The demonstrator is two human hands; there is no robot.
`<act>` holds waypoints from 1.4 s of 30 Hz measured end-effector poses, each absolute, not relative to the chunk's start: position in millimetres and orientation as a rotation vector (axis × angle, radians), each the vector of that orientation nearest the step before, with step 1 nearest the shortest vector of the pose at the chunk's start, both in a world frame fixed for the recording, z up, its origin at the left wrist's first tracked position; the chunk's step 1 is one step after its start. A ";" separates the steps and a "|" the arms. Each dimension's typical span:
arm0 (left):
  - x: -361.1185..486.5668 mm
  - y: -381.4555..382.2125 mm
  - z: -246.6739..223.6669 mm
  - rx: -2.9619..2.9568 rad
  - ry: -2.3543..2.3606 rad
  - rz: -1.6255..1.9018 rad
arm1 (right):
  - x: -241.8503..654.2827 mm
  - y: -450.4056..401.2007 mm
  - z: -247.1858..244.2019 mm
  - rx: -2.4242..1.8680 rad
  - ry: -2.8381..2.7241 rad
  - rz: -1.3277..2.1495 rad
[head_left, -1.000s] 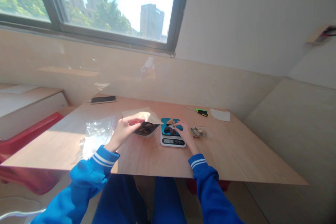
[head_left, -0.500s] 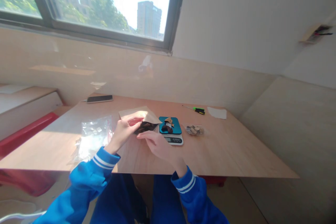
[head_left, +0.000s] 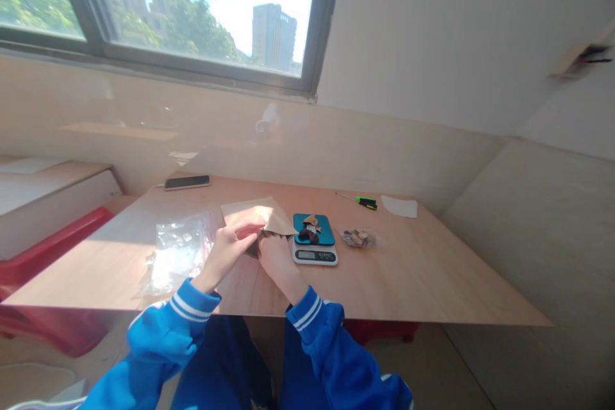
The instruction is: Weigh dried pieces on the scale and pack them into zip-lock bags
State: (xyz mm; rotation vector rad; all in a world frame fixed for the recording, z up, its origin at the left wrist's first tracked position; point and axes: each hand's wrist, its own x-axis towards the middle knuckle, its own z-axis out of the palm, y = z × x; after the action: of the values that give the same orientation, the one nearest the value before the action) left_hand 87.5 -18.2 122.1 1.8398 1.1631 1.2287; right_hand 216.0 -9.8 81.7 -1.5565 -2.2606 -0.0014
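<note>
A tan paper bag (head_left: 262, 210) with a dark opening toward me lies on the table. My left hand (head_left: 229, 250) pinches the upper lip of its mouth near the left side. My right hand (head_left: 278, 259) is curled at the opening, its fingertips hidden inside the bag, so what they hold cannot be seen. Just right of the bag stands a kitchen scale (head_left: 314, 255) with a blue-green platform. Brown and dark dried pieces (head_left: 311, 230) rest on the platform.
A small clear bag of dried pieces (head_left: 358, 238) lies right of the scale. Clear plastic bags (head_left: 180, 250) sit at the left. Farther back are a phone (head_left: 187, 182), a screwdriver (head_left: 358, 198), a green-and-black tool and white paper (head_left: 400, 206). The table edge (head_left: 408, 320) is near my legs.
My right hand has moved from below the bag's open mouth into it, its fingers curling. The dark contents that showed before are now mostly covered. The view has shifted slightly.
</note>
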 end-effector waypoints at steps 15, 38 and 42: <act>81.6 -13.5 130.8 1.803 1.187 1.253 | 239.5 -21.9 85.8 -1.236 -2.234 0.191; 66.1 0.7 125.2 1.686 1.166 1.312 | 393.2 4.7 61.5 -1.135 -1.168 0.720; 66.9 -1.1 124.3 1.679 1.148 1.301 | 404.7 21.9 34.5 -1.162 -1.149 0.729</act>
State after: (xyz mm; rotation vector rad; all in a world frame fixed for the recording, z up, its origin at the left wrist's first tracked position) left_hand 66.9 -1.1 124.3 1.6789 1.1481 1.3014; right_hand 404.7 21.9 34.5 -1.1625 -1.1488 0.7292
